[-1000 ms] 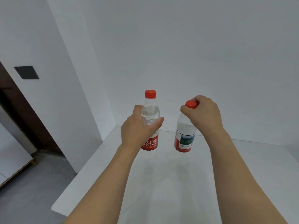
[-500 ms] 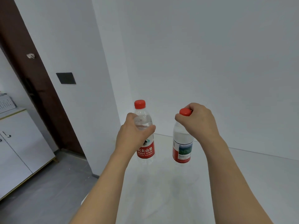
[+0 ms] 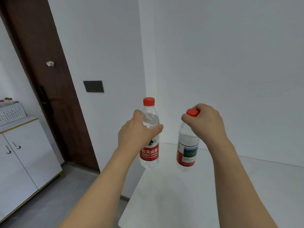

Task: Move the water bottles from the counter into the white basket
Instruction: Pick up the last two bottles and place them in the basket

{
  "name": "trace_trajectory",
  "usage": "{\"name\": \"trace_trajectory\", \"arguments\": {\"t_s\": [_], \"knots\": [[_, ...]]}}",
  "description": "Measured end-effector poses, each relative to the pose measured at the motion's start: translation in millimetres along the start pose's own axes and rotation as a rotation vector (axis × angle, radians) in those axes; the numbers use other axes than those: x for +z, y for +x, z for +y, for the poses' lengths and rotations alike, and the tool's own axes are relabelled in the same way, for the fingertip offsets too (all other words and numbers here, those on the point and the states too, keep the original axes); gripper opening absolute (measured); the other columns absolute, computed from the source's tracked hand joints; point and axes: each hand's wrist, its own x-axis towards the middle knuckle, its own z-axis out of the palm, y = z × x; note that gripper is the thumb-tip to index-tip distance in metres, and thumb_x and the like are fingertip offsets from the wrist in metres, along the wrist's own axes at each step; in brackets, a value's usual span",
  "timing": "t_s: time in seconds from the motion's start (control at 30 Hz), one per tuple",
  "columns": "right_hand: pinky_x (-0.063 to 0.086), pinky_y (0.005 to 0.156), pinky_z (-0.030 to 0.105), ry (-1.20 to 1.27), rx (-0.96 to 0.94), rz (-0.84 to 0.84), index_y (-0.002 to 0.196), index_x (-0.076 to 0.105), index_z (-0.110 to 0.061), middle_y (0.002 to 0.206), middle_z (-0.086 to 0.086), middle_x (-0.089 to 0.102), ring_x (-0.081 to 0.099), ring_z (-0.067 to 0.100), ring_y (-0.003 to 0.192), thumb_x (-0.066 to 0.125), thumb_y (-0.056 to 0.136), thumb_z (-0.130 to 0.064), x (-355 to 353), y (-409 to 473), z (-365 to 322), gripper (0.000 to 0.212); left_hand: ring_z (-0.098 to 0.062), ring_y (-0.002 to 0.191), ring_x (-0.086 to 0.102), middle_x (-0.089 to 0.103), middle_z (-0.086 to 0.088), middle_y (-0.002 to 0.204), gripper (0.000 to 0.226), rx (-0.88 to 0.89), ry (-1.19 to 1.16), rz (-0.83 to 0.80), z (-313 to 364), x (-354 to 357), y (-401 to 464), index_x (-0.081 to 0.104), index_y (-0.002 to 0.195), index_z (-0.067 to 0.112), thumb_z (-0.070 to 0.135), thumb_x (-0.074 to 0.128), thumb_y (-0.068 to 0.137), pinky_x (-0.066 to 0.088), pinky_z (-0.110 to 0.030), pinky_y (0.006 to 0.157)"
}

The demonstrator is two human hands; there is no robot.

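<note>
I hold two clear water bottles with red caps and red labels, both upright and lifted above the white counter [image 3: 213,191]. My left hand [image 3: 136,135] wraps the upper body of the left bottle [image 3: 149,155]. My right hand [image 3: 207,122] grips the right bottle [image 3: 187,150] from above, at its cap and neck. The white basket [image 3: 11,113] stands far left on a white cabinet; red caps show above its rim.
A white cabinet [image 3: 24,162] with two knobbed doors stands at the left. Behind it is a dark brown door [image 3: 49,89]. A dark wall plate [image 3: 93,86] sits on the white wall. Grey floor [image 3: 65,195] lies between cabinet and counter.
The view has swung left, so the door, the cabinet and the basket have come into sight. Both hands still hold their bottles, which now hang nearer the counter's left edge.
</note>
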Motion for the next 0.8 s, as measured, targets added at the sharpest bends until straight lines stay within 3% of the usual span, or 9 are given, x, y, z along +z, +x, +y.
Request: {"name": "trace_trajectory", "arguments": {"t_s": [0.3,0.67,0.8], "knots": [[0.036,0.052,0.024,0.064,-0.015,-0.040,0.076,0.055,-0.024,0.074,-0.010,0.058,0.055,0.008,0.067,0.062,0.070,-0.032,112,-22,-103,0.012,-0.012,0.081,0.055,0.049,0.014,0.101,0.060,-0.034,-0.085,-0.007,-105,-93,42,0.032,0.110,0.039,0.067,0.068,0.070,0.037,-0.020,0.051],[0.037,0.052,0.023,0.035,-0.048,-0.084,0.075,0.055,-0.025,0.073,-0.011,0.058,0.054,0.007,0.067,0.064,0.071,-0.034,257,1,-178,0.013,-0.013,0.078,0.059,0.053,0.011,0.100,0.062,-0.074,-0.068,-0.065,-216,-147,132,0.036,0.111,0.035,0.065,0.071,0.069,0.047,-0.024,0.054],[0.035,0.052,0.023,0.071,-0.053,-0.074,0.075,0.055,-0.025,0.073,-0.010,0.057,0.053,0.007,0.067,0.064,0.072,-0.033,314,25,-201,0.013,-0.013,0.086,0.065,0.062,0.011,0.107,0.063,-0.069,-0.058,-0.070,-271,-164,173,0.046,0.118,0.029,0.062,0.071,0.070,0.056,-0.031,0.066]]}}
